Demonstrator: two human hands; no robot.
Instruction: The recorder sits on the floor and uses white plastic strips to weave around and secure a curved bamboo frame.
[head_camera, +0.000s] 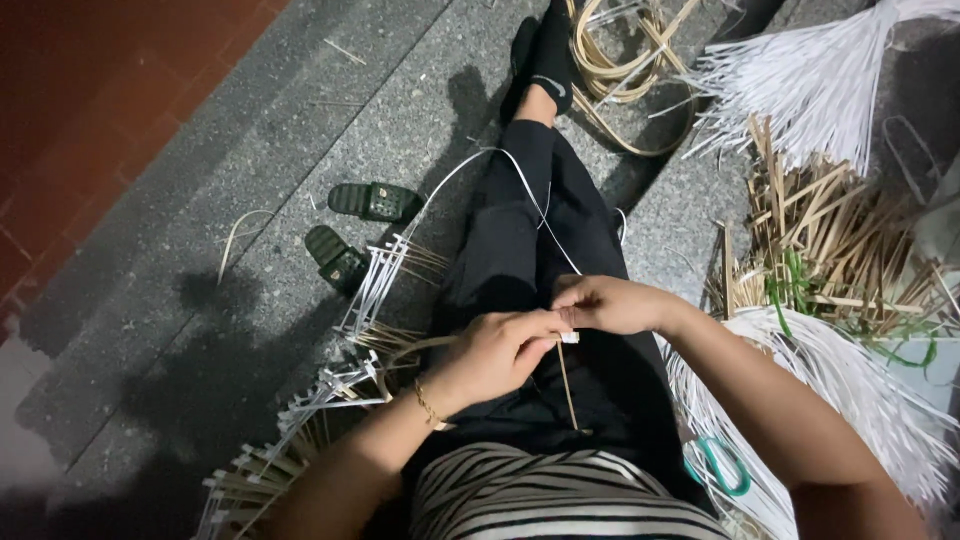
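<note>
As hands meet over lap: left hand (493, 352), right hand (607, 303) pinching white strip (568, 337).

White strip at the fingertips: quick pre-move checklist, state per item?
1. Left hand and right hand meet over the lap: ok.
2. White strip pinched where the fingertips join: ok; it runs up along the black trouser leg.
3. Thin bamboo stick hangs down from the pinch point: ok; which hand grips it, cannot tell.
4. Woven band of sticks and white strips lies off the left knee toward the floor: ok; whether it joins the strip in hand, cannot tell.
5. Spare white strips lie beside the right forearm: ok.
6. Green-handled scissors by the right elbow, untouched: ok.
</note>
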